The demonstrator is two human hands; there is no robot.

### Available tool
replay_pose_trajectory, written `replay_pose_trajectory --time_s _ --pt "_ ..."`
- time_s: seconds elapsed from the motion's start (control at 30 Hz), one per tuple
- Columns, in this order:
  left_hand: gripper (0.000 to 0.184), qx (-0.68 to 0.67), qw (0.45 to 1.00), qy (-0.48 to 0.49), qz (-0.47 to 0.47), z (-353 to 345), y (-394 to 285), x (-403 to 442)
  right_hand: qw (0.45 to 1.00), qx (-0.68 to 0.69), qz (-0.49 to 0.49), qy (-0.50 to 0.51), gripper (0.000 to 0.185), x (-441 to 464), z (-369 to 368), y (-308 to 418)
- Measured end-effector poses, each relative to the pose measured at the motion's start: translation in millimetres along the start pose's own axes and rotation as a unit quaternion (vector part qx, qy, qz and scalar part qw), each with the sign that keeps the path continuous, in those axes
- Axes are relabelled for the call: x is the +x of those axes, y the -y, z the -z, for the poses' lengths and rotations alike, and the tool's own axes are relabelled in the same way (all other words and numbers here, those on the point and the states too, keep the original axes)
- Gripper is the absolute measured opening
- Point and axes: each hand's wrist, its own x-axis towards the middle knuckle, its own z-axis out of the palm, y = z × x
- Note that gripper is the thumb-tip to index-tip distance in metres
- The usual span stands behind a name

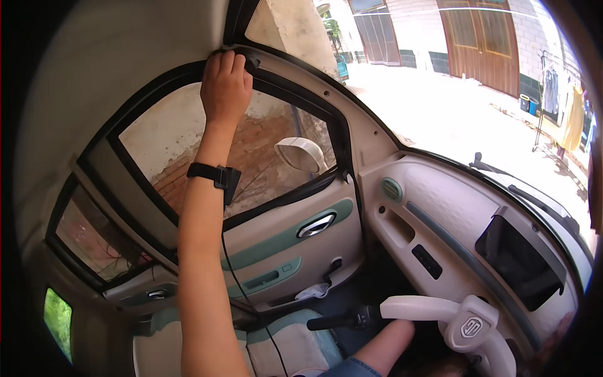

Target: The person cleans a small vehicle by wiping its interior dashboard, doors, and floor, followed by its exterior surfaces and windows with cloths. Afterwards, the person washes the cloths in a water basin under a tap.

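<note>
My left hand, with a black watch strap on the wrist, is raised to the top of the door frame. Its fingers curl closed over a black piece that shows on both sides of the knuckles; its kind is hidden. Below the hand is the side window, with a white mirror outside. A dim, skin-toned shape at the lower right edge may be my right hand, but its fingers cannot be made out.
A white handlebar with a black grip stands before my knee. The door panel has a chrome handle. A dashboard carries a dark screen. A thin black cable hangs beside my arm.
</note>
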Motion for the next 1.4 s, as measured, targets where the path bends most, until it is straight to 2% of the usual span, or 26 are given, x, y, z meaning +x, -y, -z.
replay_pose_trajectory --time_s 0.03,0.13,0.17,0.23,0.3,0.37,0.4,0.43,0.47,0.53,0.6,0.67,0.7,0.8,0.83,0.87,0.9,0.97,1.0,1.07,1.13,1.27,1.33,1.37,1.4 --pt "0.012 0.006 1.000 -0.009 0.023 -4 -11 0 1.000 0.001 0.001 0.000 0.042 -3 -1 -1" --pt "0.010 -0.048 0.999 -0.007 0.009 -16 -41 1 1.000 -0.002 0.001 -0.001 0.042 -9 -5 -7" --pt "0.012 -0.086 0.995 0.050 -0.007 -16 -58 -2 1.000 -0.004 0.002 0.002 0.042 -14 -8 -11" --pt "0.013 -0.145 0.984 0.075 -0.066 -25 -94 -13 1.000 -0.002 0.016 0.010 0.043 -21 -23 -22" --pt "0.014 -0.191 0.974 0.083 -0.085 -35 -127 -26 1.000 0.015 0.023 0.013 0.043 -17 -31 -16" --pt "0.014 -0.218 0.967 0.094 -0.098 -46 -159 -38 0.994 0.093 -0.050 -0.020 0.043 6 -31 19" --pt "0.013 -0.224 0.963 0.099 -0.116 -53 -175 -46 0.976 0.173 -0.117 -0.057 0.042 23 -22 41" --pt "0.013 -0.229 0.958 0.104 -0.135 -58 -190 -54 0.970 0.188 -0.138 -0.068 0.043 29 -11 51" --pt "0.013 -0.237 0.957 0.101 -0.136 -63 -204 -65 0.971 0.186 -0.137 -0.068 0.043 28 -11 51" --pt "0.006 -0.272 0.930 0.145 -0.199 -68 -233 -90 0.982 0.153 -0.101 -0.047 0.043 23 -10 45" --pt "0.007 -0.264 0.918 0.168 -0.242 -68 -254 -122 0.988 0.130 -0.080 -0.034 0.043 19 -5 41" --pt "0.010 -0.293 0.897 0.220 -0.246 -60 -266 -152 0.991 0.114 -0.061 -0.027 0.043 20 -1 40" --pt "0.011 -0.313 0.866 0.255 -0.297 -56 -266 -170 0.992 0.112 -0.054 -0.024 0.043 20 0 37" --pt "0.012 -0.326 0.850 0.266 -0.317 -52 -250 -168 0.994 0.106 -0.037 -0.017 0.044 19 2 33" --pt "0.013 -0.310 0.881 0.206 -0.292 -51 -243 -156 0.995 0.100 -0.024 -0.014 0.044 20 2 30" --pt "0.017 -0.297 0.893 0.229 -0.250 -55 -233 -140 0.995 0.097 -0.020 -0.010 0.044 18 3 27" --pt "0.021 -0.270 0.911 0.211 -0.229 -54 -221 -121 0.996 0.094 -0.010 -0.006 0.044 17 3 25" --pt "0.021 -0.195 0.961 0.128 -0.151 -56 -205 -86 0.996 0.090 0.012 -0.007 0.044 17 -1 20" --pt "0.021 -0.163 0.976 0.114 -0.085 -55 -192 -68 0.995 0.094 0.017 -0.014 0.044 18 -2 22" --pt "0.021 -0.186 0.978 0.082 -0.055 -66 -162 -51 0.996 0.091 0.023 -0.011 0.043 29 -4 24" --pt "0.023 -0.167 0.982 0.044 -0.070 -60 -138 -46 0.996 0.083 0.028 -0.008 0.042 42 -7 31" --pt "0.023 -0.072 0.997 0.018 0.017 -28 -55 -17 0.996 0.077 0.039 -0.004 0.041 63 -16 46" --pt "0.022 -0.060 0.996 0.048 0.037 -13 -7 -7 0.995 0.084 0.049 -0.003 0.040 77 -23 55" --pt "0.018 -0.034 0.998 0.028 -0.033 -13 7 -7 0.995 0.087 0.055 -0.003 0.039 84 -27 60" --pt "0.018 -0.023 0.999 0.032 -0.034 -7 20 -12 0.994 0.094 0.058 -0.006 0.039 91 -32 66"
